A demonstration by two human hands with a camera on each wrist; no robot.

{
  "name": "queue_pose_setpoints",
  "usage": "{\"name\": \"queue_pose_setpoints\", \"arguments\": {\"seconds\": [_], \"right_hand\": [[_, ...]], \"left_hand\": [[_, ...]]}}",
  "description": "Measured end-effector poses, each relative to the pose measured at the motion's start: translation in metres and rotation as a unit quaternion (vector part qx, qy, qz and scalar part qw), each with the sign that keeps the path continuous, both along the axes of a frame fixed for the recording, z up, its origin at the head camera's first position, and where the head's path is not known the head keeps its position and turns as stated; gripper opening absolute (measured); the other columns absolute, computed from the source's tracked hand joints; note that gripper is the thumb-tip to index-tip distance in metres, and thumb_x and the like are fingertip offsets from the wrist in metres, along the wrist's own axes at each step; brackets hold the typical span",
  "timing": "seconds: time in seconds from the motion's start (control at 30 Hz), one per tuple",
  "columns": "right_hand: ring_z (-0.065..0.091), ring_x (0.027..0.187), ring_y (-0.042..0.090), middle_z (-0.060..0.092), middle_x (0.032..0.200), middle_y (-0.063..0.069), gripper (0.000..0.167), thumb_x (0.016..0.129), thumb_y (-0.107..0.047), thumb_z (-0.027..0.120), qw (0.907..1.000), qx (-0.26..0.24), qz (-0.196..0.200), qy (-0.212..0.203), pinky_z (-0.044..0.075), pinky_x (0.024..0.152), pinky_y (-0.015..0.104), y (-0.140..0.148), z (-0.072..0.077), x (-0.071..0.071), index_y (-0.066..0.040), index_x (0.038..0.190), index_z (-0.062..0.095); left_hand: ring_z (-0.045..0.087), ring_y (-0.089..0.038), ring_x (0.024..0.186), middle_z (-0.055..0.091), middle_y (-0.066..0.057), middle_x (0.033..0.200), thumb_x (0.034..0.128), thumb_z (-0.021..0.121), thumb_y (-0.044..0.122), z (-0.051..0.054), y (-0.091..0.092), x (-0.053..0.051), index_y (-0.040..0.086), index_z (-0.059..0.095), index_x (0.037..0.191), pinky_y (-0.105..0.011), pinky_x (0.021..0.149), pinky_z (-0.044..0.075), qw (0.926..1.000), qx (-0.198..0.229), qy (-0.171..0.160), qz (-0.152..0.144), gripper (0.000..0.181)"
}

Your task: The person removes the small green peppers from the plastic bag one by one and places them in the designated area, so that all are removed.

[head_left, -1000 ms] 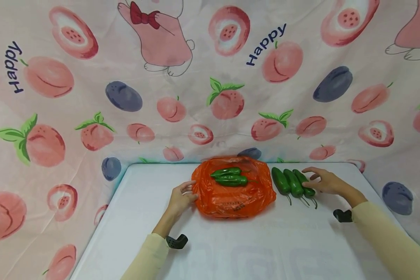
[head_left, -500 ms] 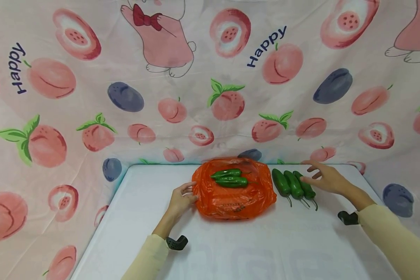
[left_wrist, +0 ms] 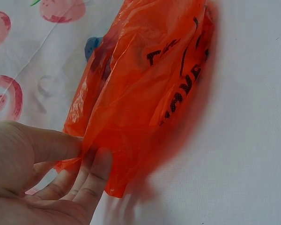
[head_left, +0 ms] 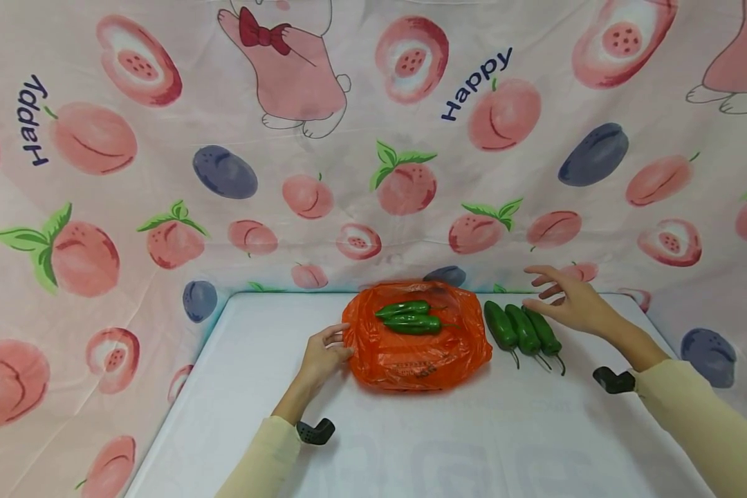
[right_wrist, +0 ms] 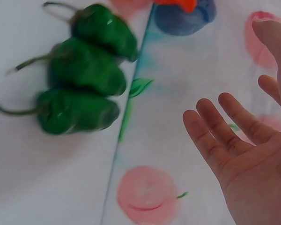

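Note:
An orange plastic bag (head_left: 404, 360) lies on the table with two green peppers (head_left: 411, 323) on it. My left hand (head_left: 321, 356) pinches the bag's left edge; the left wrist view shows thumb and fingers (left_wrist: 91, 185) on the film of the bag (left_wrist: 131, 103). Three green peppers (head_left: 526, 330) lie side by side to the right of the bag, stems toward me. My right hand (head_left: 575, 302) hovers above and behind the rightmost one, holding nothing. In the right wrist view that hand (right_wrist: 253, 154) has its fingers spread, apart from the peppers (right_wrist: 79, 110).
The white table (head_left: 473, 443) meets a fruit-print cloth (head_left: 361, 173) hanging behind it and at both sides. A dark device (head_left: 315, 431) sits at my left wrist, another (head_left: 613, 380) at my right.
My right hand has lifted off the rightmost pepper and moved up and back, its fingers spreading. The left hand stays at the bag, and the peppers remain nearly where they were.

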State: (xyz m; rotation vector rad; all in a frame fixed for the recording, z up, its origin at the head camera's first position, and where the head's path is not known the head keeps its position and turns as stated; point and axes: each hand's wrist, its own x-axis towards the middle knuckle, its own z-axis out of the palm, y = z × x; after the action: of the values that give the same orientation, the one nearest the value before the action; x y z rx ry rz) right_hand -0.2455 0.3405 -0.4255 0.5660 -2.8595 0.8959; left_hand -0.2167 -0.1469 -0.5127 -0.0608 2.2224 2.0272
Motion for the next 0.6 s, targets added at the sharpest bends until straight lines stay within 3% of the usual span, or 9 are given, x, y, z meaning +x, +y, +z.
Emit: {"name": "queue_pose_setpoints", "arguments": {"seconds": [0.17, 0.23, 0.37, 0.6], "right_hand": [[0.07, 0.102, 0.037, 0.066, 0.126, 0.02, 0.067, 0.092, -0.029, 0.079, 0.9995, -0.016, 0.018, 0.022, 0.06, 0.082, 0.052, -0.017, 0.015, 0.004, -0.013, 0.149, 0.049], [0.069, 0.103, 0.037, 0.065, 0.127, 0.02, 0.068, 0.092, -0.029, 0.079, 0.9992, -0.022, 0.024, 0.023, 0.06, 0.083, 0.053, -0.024, 0.019, 0.005, -0.014, 0.15, 0.048], [0.07, 0.103, 0.036, 0.065, 0.127, 0.019, 0.067, 0.091, -0.029, 0.08, 0.9984, -0.026, 0.037, 0.034, 0.06, 0.083, 0.053, -0.036, 0.024, 0.001, -0.015, 0.15, 0.049], [0.069, 0.103, 0.036, 0.066, 0.127, 0.018, 0.068, 0.091, -0.03, 0.08, 0.9968, -0.042, 0.055, 0.041, 0.059, 0.085, 0.056, -0.057, 0.031, -0.004, -0.014, 0.149, 0.05]], "left_hand": [[0.069, -0.019, 0.088, 0.059, -0.026, 0.118, 0.088, 0.067, -0.014, 0.001, 0.001, 0.0, -0.005, 0.056, 0.142, -0.049, 0.083, 0.06, 1.0, 0.001, 0.0, -0.003, 0.055], [0.068, -0.019, 0.088, 0.059, -0.024, 0.119, 0.0882, 0.069, -0.012, -0.006, 0.0, -0.003, -0.003, 0.057, 0.142, -0.045, 0.08, 0.061, 1.0, -0.001, 0.0, 0.001, 0.056], [0.068, -0.018, 0.087, 0.06, -0.021, 0.117, 0.0872, 0.07, -0.012, -0.007, 0.0, -0.002, -0.001, 0.059, 0.14, -0.036, 0.074, 0.061, 0.9999, 0.0, 0.0, 0.012, 0.055], [0.069, -0.017, 0.086, 0.06, -0.02, 0.117, 0.0877, 0.069, -0.012, -0.006, 0.001, -0.002, 0.002, 0.062, 0.139, -0.032, 0.074, 0.061, 0.9998, 0.0, -0.009, 0.016, 0.054]]}}
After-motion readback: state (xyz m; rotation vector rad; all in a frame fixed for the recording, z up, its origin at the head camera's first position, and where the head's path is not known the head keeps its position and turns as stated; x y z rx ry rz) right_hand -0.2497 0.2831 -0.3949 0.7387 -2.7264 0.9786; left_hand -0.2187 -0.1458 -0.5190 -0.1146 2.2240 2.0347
